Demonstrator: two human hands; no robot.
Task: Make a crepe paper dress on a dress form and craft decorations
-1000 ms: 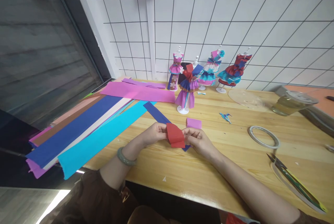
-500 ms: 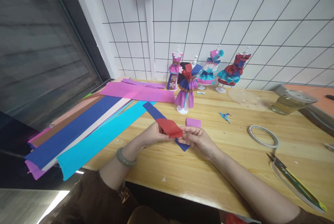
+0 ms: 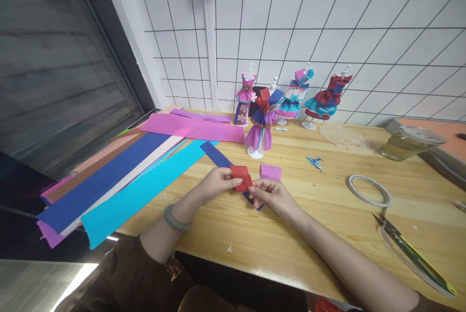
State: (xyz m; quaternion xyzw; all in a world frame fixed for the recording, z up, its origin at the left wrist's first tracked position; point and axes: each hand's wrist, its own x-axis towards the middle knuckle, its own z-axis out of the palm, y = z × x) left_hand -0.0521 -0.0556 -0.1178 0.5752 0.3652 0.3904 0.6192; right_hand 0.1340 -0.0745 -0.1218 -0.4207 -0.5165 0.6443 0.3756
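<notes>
A piece of red crepe paper (image 3: 240,174), folded over, is held between both hands above the table. My left hand (image 3: 217,182) pinches its left side, thumb on the near face. At its lower right corner, the fingertips of my right hand (image 3: 271,192) are closed on the paper. Beneath the hands a dark blue paper strip (image 3: 217,155) lies slantwise on the wood, partly hidden. Just beyond my right hand rests a small purple paper piece (image 3: 271,172). Behind it stands a small dress form (image 3: 258,123) in red, blue and purple paper.
Long coloured paper strips (image 3: 141,190) spread over the left side. More dressed forms (image 3: 322,99) stand along the gridded wall. On the right lie a tape roll (image 3: 368,190), scissors (image 3: 411,251) and a twisted blue scrap (image 3: 315,163). A lidded cup (image 3: 409,142) stands farther back.
The red paper has gone from a wider, slanted sheet to a smaller folded piece. My left thumb now presses on its front. The other things lie as before.
</notes>
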